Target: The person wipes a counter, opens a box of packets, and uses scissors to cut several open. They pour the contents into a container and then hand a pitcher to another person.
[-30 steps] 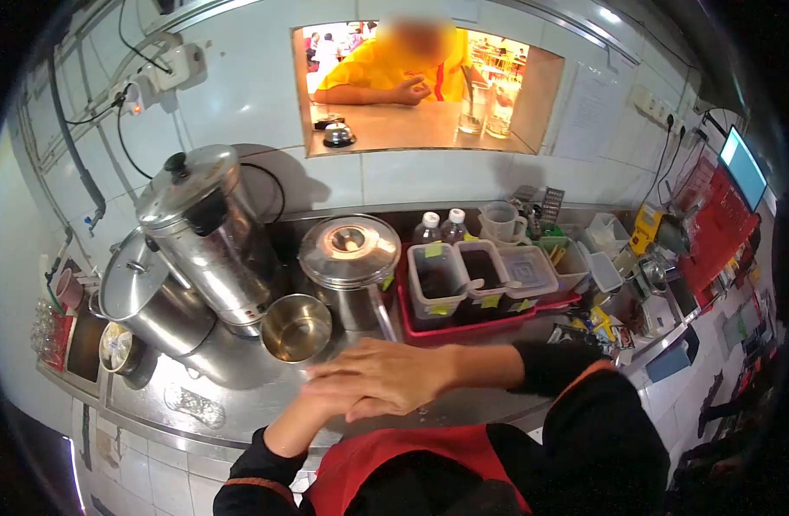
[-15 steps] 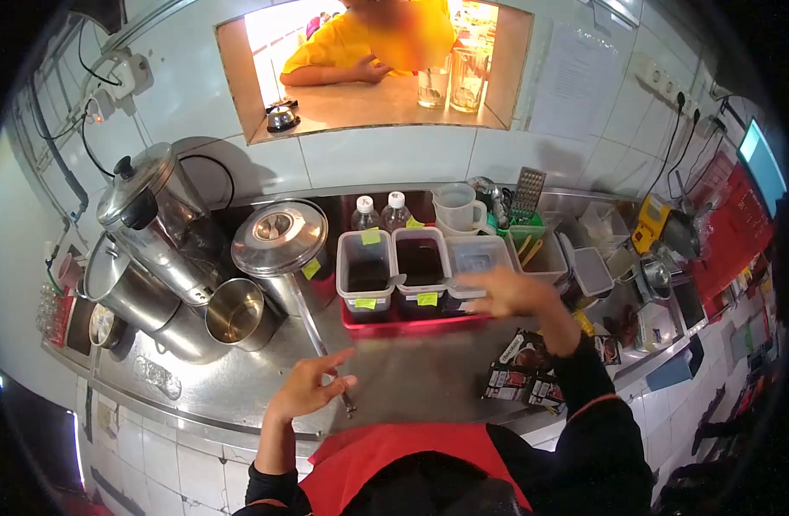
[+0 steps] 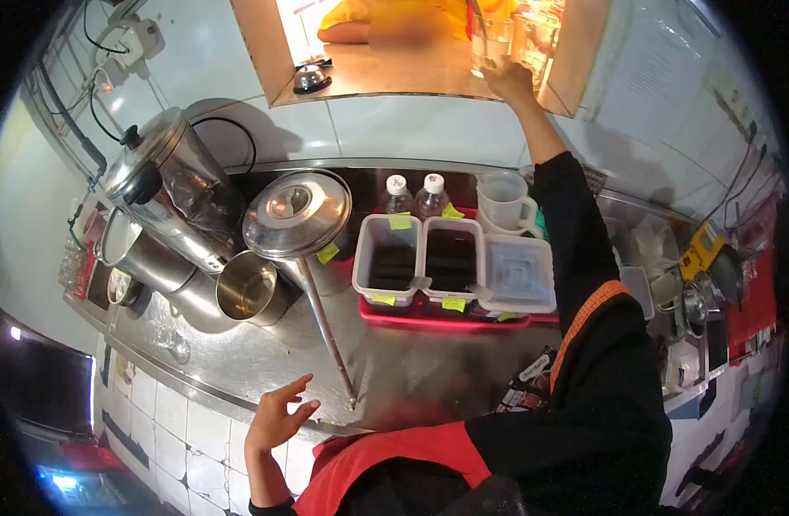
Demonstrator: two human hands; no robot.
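My right hand [image 3: 510, 81] is stretched up to the serving window, its bent fingers against the lower part of a clear drinking glass [image 3: 491, 41]. A thin spoon-like handle sticks up from this glass. Close beside it stands a second tall glass [image 3: 541, 41]. My left hand [image 3: 279, 416] hovers empty at the counter's front edge, fingers apart, left of a long metal handle [image 3: 327, 335]. Below my right arm are two open tubs of dark contents, a left tub [image 3: 386, 236] and a right tub [image 3: 453, 243], and a lidded tub [image 3: 517, 273].
Big steel pots, a lidded pot [image 3: 296, 213] and a small pot [image 3: 247, 288] crowd the left of the counter. Two bottles and a plastic jug [image 3: 503, 200] stand behind the tubs. A bell [image 3: 311, 79] sits on the window ledge, with a person in yellow behind.
My right hand has gone from above the tubs up to the glass on the ledge. The left hand has shifted slightly left and down. The view has moved lower and closer.
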